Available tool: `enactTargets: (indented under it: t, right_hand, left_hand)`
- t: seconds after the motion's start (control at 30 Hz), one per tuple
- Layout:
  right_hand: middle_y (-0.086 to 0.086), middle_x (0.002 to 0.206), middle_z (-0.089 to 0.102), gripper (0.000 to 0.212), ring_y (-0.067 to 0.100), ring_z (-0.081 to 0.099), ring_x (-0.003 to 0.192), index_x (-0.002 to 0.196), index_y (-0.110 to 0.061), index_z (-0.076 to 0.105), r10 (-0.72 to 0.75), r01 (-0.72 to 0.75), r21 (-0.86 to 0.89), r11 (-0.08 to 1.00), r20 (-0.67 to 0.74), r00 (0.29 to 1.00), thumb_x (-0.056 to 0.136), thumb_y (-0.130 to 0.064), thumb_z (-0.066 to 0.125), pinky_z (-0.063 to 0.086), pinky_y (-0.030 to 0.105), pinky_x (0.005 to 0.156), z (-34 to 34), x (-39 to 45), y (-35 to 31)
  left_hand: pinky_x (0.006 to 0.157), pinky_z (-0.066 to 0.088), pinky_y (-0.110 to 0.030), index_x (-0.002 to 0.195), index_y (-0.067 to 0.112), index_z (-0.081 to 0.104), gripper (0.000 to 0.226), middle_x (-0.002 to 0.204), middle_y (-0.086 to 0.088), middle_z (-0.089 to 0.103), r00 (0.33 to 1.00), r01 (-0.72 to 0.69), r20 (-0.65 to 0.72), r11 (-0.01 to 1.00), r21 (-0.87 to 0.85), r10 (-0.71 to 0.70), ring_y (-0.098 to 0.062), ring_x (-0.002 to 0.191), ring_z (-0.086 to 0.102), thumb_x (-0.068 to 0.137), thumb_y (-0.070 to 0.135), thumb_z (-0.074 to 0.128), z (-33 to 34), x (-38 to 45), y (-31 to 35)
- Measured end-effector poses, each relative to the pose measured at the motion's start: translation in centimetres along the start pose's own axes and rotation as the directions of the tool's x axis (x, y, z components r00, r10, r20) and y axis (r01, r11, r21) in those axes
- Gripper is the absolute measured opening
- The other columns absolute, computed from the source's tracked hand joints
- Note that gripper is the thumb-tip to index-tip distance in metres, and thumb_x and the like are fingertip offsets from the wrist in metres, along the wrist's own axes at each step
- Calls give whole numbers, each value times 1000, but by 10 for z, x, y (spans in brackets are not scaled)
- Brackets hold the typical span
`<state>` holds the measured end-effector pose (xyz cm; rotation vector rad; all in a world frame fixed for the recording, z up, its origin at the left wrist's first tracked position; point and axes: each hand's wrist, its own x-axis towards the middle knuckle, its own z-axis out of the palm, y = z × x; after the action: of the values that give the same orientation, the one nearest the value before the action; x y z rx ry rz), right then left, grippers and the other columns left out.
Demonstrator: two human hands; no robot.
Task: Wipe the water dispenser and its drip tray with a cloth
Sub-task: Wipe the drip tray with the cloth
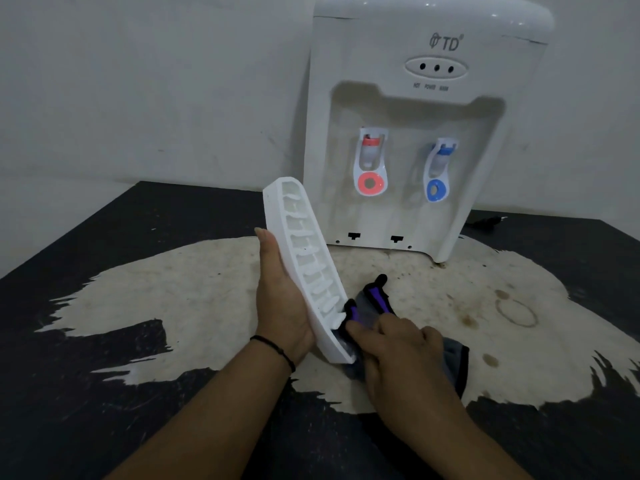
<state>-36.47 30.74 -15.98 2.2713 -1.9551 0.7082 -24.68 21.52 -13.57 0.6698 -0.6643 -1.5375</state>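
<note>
A white water dispenser [415, 126] stands upright at the back of the table, with a red tap on the left and a blue tap on the right. The white slotted drip tray [304, 258] is off the dispenser, held tilted on edge in my left hand [280, 303], which grips it from its left side. My right hand [398, 351] presses a grey, purple and black cloth [372, 303] against the tray's near lower end. Part of the cloth hangs hidden under my right hand.
The table [104, 393] is black with a large worn, stained pale patch [502, 323] in the middle. A pale wall [138, 81] rises behind. A dark power cord [485, 221] lies to the right of the dispenser's base.
</note>
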Motion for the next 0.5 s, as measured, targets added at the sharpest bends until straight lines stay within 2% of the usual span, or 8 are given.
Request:
enactTargets:
  t: [0.07, 0.17, 0.23, 0.3, 0.37, 0.4, 0.47, 0.5]
  right_hand:
    - [-13, 65, 43, 39, 9, 48, 62, 95, -36, 69, 25, -26, -22, 999, -15, 1000, 64, -15, 57, 26, 16, 62, 1, 0, -12]
    - [-16, 79, 41, 44, 7, 44, 84, 112, -40, 61, 5, -34, 186, 982, 153, 988, 85, -20, 34, 26, 18, 84, -4, 3, -15]
    - [-17, 82, 41, 38, 6, 45, 91, 116, -40, 59, 24, -120, 359, 926, 260, 965, 97, -21, 33, 28, 20, 94, -7, 3, -11]
    - [-15, 81, 48, 36, 0, 50, 86, 111, -40, 61, 68, -257, 540, 801, 345, 936, 97, -14, 41, 36, 16, 91, -19, 4, -8]
    - [-19, 88, 63, 37, -8, 57, 86, 100, -44, 64, 110, -402, 711, 576, 420, 901, 95, -11, 46, 40, 6, 82, -27, 4, -3]
    - [-25, 94, 67, 36, -11, 59, 90, 98, -43, 64, 145, -452, 771, 449, 436, 888, 95, -11, 48, 41, 5, 83, -29, 2, 0]
    - [-24, 106, 67, 30, -6, 61, 99, 107, -37, 65, 237, -474, 837, 272, 419, 876, 94, -14, 50, 44, 14, 90, -31, 1, 6]
    - [-20, 112, 66, 30, -2, 60, 103, 113, -35, 64, 280, -461, 849, 257, 391, 876, 94, -17, 50, 44, 20, 94, -31, 1, 9]
  left_hand:
    - [83, 51, -40, 119, 24, 63, 79, 97, -2, 68, 1000, -15, -14, 1000, 4, 15, -22, 92, 64, 67, 80, 41, -1, 1, 1]
    - [86, 50, -41, 119, 25, 64, 77, 99, -1, 69, 999, -47, 8, 999, 0, 47, -21, 94, 64, 67, 79, 44, -4, 2, 3]
    - [85, 50, -40, 122, 23, 62, 77, 97, -1, 69, 998, -44, 49, 999, -8, 44, -20, 92, 64, 71, 77, 43, -5, 2, 3]
    - [80, 51, -38, 125, 19, 60, 75, 94, 0, 68, 996, -39, 77, 999, -17, 40, -19, 88, 63, 76, 74, 40, -4, 2, 3]
    - [75, 51, -37, 128, 15, 56, 78, 91, -3, 66, 996, -23, 82, 998, -55, 28, -20, 83, 63, 80, 74, 38, -3, 4, 4]
    - [72, 52, -37, 127, 13, 56, 80, 89, -5, 65, 996, -14, 83, 997, -76, 21, -21, 80, 62, 80, 74, 37, -4, 4, 5]
    - [65, 52, -35, 115, 12, 60, 74, 80, -5, 62, 996, 3, 94, 993, -118, 8, -21, 71, 60, 83, 74, 34, -5, 6, 7]
    - [62, 52, -34, 107, 15, 61, 68, 75, -4, 61, 995, 7, 102, 990, -143, 8, -20, 67, 60, 85, 72, 33, -6, 6, 8]
